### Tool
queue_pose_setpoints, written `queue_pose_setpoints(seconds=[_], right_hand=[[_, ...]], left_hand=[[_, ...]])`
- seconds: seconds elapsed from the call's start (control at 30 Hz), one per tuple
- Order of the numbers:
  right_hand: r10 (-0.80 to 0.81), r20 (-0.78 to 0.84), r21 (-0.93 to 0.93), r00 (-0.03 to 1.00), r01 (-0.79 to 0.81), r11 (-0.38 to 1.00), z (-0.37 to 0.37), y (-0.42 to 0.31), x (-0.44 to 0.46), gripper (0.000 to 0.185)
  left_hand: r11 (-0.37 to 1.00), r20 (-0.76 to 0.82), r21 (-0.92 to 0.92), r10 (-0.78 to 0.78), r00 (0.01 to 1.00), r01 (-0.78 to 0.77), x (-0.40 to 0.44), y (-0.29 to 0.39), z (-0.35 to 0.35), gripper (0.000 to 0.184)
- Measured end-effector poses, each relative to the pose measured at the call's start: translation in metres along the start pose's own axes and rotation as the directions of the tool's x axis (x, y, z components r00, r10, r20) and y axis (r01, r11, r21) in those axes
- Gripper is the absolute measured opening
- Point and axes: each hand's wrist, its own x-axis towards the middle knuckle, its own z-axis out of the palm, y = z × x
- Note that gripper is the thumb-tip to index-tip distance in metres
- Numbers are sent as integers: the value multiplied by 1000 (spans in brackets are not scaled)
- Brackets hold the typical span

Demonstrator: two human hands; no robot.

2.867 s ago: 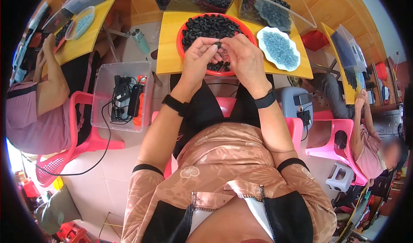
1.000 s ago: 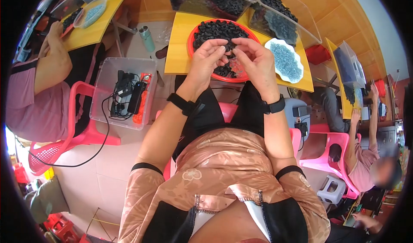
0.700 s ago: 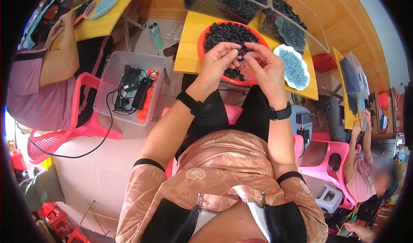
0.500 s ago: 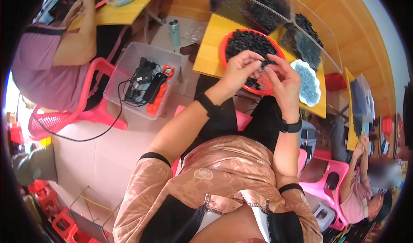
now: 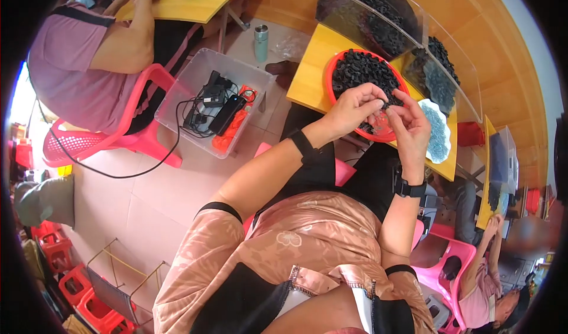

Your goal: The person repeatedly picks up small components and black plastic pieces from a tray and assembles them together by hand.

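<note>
My left hand point(image 5: 362, 108) and my right hand point(image 5: 412, 124) meet over the near side of a red basin point(image 5: 329, 87), fingertips pinched close together. Between them is a small black piece point(image 5: 386, 104), mostly covered by the fingers. Whether the right fingers also pinch a second, smaller part, I cannot tell. Small black pieces point(image 5: 364, 71) are heaped in the basin, with some clear bits at its near side. Just right of my right hand, a white wavy-edged plate point(image 5: 427, 104) carries many tiny pale-blue pieces point(image 5: 438, 134).
Clear partitions point(image 5: 370, 18) with more black pieces stand at the back of the yellow table point(image 5: 310, 68). On the floor at left sits a clear bin point(image 5: 171, 118) with cables and a power bank. A co-worker point(image 5: 77, 74) sits on a pink chair point(image 5: 136, 112); another person point(image 5: 482, 287) is at right.
The whole view has shifted, so table and basin appear further right and slightly lower. Both hands stay pinched together over the basin, with the fingers slightly rearranged.
</note>
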Motion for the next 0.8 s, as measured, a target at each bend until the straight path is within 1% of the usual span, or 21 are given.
queue_pose_setpoints(seconds=[0.1,0.13,0.2,0.27,0.3,0.4,0.53,0.67,0.73,0.8], right_hand=[[-16,-24,22,1000,16,1000,2,5,0,34],[0,-38,88,999,4,996,5,3,-1,33],[9,-39,161,999,-2,987,5,7,-1,34],[36,-47,190,998,-26,981,4,10,-2,35],[51,-36,254,998,-40,966,3,15,-1,36],[71,-34,311,997,-57,949,3,14,-2,37],[88,-50,318,995,-67,946,4,18,-3,36],[94,-54,302,994,-73,950,3,17,-2,30],[96,-29,293,995,-83,952,0,18,-1,28],[103,-9,300,995,-95,949,-4,19,-3,28]], left_hand=[[999,-18,-37,-24,1000,24,1,-2,1,12],[1000,-15,14,-10,1000,10,1,-5,-1,13],[999,-5,38,-7,1000,7,0,0,-1,13],[997,-17,77,-18,1000,19,-1,4,0,13],[996,-20,79,-34,999,35,-1,4,0,13],[995,-7,96,-33,999,34,-1,3,1,13],[990,-13,137,-40,999,41,-2,0,1,12],[972,-21,233,23,1000,-17,-4,-1,7,11],[950,-5,311,32,999,-29,-4,2,6,10],[950,11,311,29,1000,-31,-4,1,6,10]])
